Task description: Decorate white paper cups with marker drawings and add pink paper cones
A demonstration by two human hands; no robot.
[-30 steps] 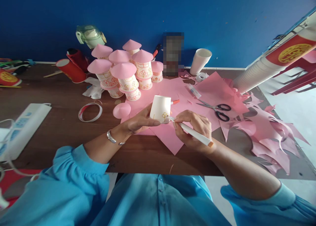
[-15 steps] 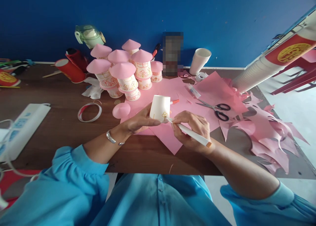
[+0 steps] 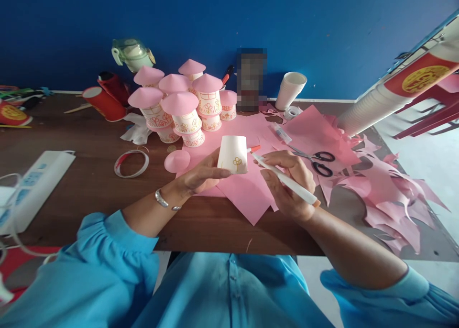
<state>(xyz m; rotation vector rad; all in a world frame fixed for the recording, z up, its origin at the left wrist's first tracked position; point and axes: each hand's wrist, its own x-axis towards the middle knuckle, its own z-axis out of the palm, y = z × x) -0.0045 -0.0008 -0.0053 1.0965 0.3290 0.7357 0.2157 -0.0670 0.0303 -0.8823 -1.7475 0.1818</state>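
My left hand [image 3: 204, 173] grips a white paper cup [image 3: 232, 151], held upside down above pink paper. A yellow-brown flower and a short line are drawn near the cup's lower edge. In my right hand [image 3: 292, 182] is a white marker [image 3: 287, 180], its tip a little to the right of the cup and apart from it. A red-tipped pen [image 3: 254, 148] shows just behind the cup, partly hidden. Beyond my left hand stand several decorated cups [image 3: 186, 122] stacked as little towers under pink cone roofs [image 3: 180, 103]. One loose pink cone [image 3: 177, 161] lies closer to me.
Scissors [image 3: 322, 163], a glue stick [image 3: 280, 133] and pink paper scraps [image 3: 390, 208] lie to the right. White cups [image 3: 291, 90] stand at the wall. A tape roll [image 3: 131, 164], red cups [image 3: 103, 103] and a power strip [image 3: 38, 189] are on the left.
My right hand has drawn the marker back to the right, so its tip has left the cup. The flower now has a stem and leaves in view. The left hand stays nearly still.
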